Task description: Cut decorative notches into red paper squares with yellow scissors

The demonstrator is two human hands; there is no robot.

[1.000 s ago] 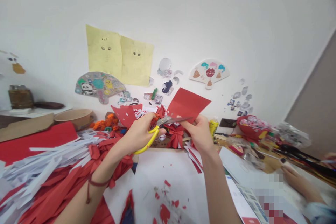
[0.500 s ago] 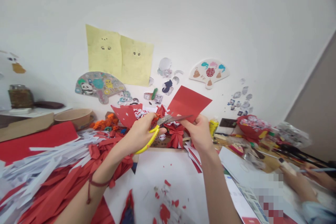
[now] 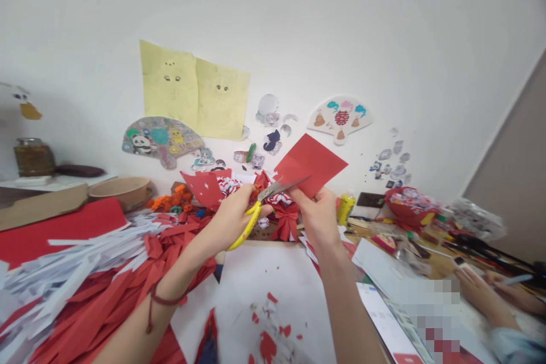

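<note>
Red paper (image 3: 314, 159) pinched in the right fingers (image 3: 302, 200) — left fingers (image 3: 243, 195) grip yellow-handled scissors (image 3: 265, 192).

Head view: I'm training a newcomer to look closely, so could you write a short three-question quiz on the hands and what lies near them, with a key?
1. What does the left hand hold?

2. True or false: the right hand holds a sheet of yellow paper.

3. Choose one. Which colour of scraps lies on the white surface between the forearms?
A green
B red
C blue

Key:
1. Scissors with yellow handles.
2. False; the right hand holds red paper.
3. B.
</note>
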